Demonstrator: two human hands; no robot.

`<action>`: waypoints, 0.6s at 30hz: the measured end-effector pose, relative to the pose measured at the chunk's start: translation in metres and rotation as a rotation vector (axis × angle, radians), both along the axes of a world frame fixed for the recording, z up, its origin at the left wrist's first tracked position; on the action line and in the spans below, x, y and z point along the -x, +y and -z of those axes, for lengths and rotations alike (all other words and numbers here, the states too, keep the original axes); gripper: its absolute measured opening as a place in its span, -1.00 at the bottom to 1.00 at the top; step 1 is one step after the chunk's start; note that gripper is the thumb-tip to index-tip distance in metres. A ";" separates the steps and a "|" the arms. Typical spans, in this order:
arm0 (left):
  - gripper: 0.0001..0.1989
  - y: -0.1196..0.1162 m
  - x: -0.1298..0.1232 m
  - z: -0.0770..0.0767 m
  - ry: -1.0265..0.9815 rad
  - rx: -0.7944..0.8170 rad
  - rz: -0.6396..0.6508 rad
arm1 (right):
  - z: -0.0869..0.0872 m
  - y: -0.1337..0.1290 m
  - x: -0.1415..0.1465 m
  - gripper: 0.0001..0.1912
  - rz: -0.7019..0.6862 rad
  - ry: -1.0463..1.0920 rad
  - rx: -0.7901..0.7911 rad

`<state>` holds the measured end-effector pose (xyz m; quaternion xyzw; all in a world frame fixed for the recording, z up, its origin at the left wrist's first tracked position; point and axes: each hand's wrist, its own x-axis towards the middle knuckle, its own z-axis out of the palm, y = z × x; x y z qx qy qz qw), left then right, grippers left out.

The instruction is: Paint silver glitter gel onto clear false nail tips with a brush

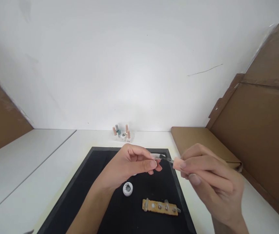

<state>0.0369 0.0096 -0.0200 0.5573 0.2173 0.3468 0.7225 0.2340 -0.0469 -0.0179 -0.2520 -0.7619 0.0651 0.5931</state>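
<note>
Between thumb and fingers, my left hand (136, 161) pinches a clear nail tip (156, 156) above the black mat. My right hand (210, 175) grips the pale pink cap (177, 163) of a polish brush. The dark bristles (162, 157) of that brush meet or overlap the nail tip. Below the hands, a small white jar (128, 188) with grey content stands on the mat. A tan strip (154, 206) lies to its right, bearing several nail tips and round spots.
The black mat (132, 213) covers the table's middle. Several small bottles stand in a clear holder (124, 139) at the back. A flat cardboard box (200, 139) lies at the back right, and cardboard panels (271, 130) rise at both sides.
</note>
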 end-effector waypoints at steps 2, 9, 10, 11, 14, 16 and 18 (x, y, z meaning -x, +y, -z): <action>-0.92 0.000 -0.002 -0.002 0.015 -0.010 -0.006 | -0.001 0.000 0.002 -0.77 -0.015 -0.009 0.031; -0.89 0.001 -0.001 -0.003 0.112 -0.071 -0.083 | 0.000 0.002 0.001 -0.78 0.032 -0.055 0.027; -0.90 0.001 0.000 -0.002 0.109 -0.074 -0.081 | 0.001 0.001 0.000 -0.79 0.044 -0.054 0.023; -0.91 0.001 0.001 -0.002 0.107 -0.074 -0.078 | 0.002 0.001 -0.001 -0.80 0.054 -0.051 0.021; -0.92 0.001 0.001 -0.001 0.120 -0.082 -0.082 | 0.003 0.000 -0.002 -0.80 0.053 -0.029 0.018; -0.90 0.000 -0.001 -0.002 0.133 -0.087 -0.100 | 0.001 0.000 -0.001 -0.78 0.025 -0.024 0.011; -0.90 0.000 -0.003 -0.004 0.149 -0.091 -0.121 | -0.003 0.000 0.001 -0.77 -0.009 -0.045 0.000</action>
